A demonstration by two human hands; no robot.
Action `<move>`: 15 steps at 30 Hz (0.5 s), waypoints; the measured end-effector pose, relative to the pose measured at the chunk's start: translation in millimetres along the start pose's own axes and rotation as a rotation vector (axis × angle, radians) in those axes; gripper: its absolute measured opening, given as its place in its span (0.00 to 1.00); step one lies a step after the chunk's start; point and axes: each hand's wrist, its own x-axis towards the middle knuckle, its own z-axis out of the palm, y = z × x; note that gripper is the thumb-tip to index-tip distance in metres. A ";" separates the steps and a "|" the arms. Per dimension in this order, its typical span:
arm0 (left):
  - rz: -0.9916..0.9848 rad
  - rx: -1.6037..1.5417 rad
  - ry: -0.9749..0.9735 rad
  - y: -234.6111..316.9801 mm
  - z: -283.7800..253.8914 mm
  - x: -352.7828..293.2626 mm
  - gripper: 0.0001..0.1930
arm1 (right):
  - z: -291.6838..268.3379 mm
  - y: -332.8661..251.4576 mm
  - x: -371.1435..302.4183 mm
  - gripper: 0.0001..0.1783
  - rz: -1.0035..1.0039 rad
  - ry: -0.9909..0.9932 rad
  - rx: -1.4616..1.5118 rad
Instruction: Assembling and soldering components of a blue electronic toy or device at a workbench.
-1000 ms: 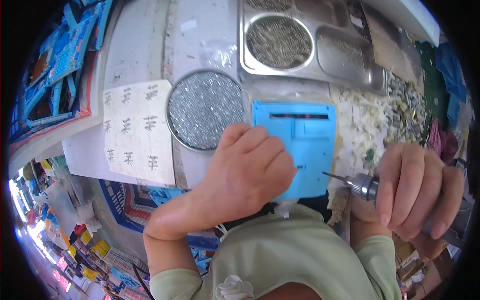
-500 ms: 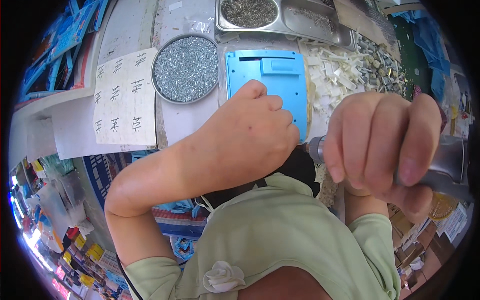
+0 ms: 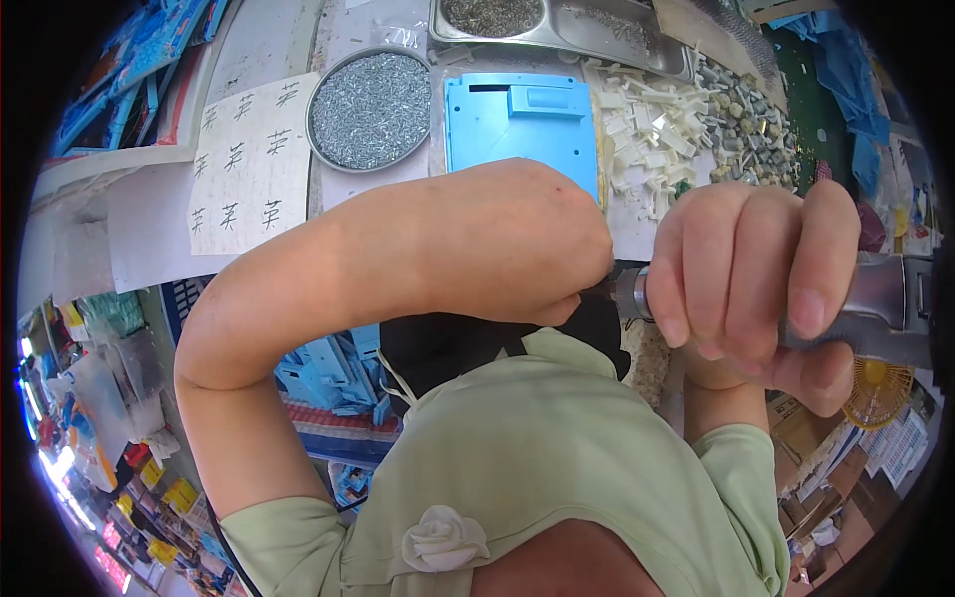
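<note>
My right hand (image 3: 751,274) is wrapped around a grey, silver-ended power screwdriver (image 3: 875,298), held level with its tip pointing left. The collar of the tool shows just beyond my fingers. My left hand (image 3: 542,239) is closed in a fist at the tip, its back toward me; whatever its fingers hold is hidden. Beyond that hand, a light blue plastic panel (image 3: 522,134) with a slot and a raised block lies on the table. My left forearm and hand hide its near edge.
A round dish (image 3: 368,109) of small silver screws stands left of the panel, beside a sheet (image 3: 254,164) with handwritten characters. White plastic pieces (image 3: 652,129) and small metal parts (image 3: 751,124) lie piled to the right. A steel tray (image 3: 597,55) is behind.
My left hand has drawn nearer to me, and its elbow has swung outward to the left. The tabletop has shifted upward in view. My right hand keeps its hold on the screwdriver.
</note>
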 end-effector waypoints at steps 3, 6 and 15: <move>-0.015 0.012 -0.042 1.1 -4.5 2.1 0.08 | -1.2 1.1 -1.8 0.15 -0.007 0.004 0.004; -0.038 -0.110 0.015 0.1 0.4 3.0 0.08 | 1.7 2.5 -6.1 0.16 0.039 0.040 0.008; -0.154 -0.083 0.333 -37.5 -12.2 -29.8 0.11 | -11.7 -6.0 -21.8 0.17 0.040 0.178 -0.185</move>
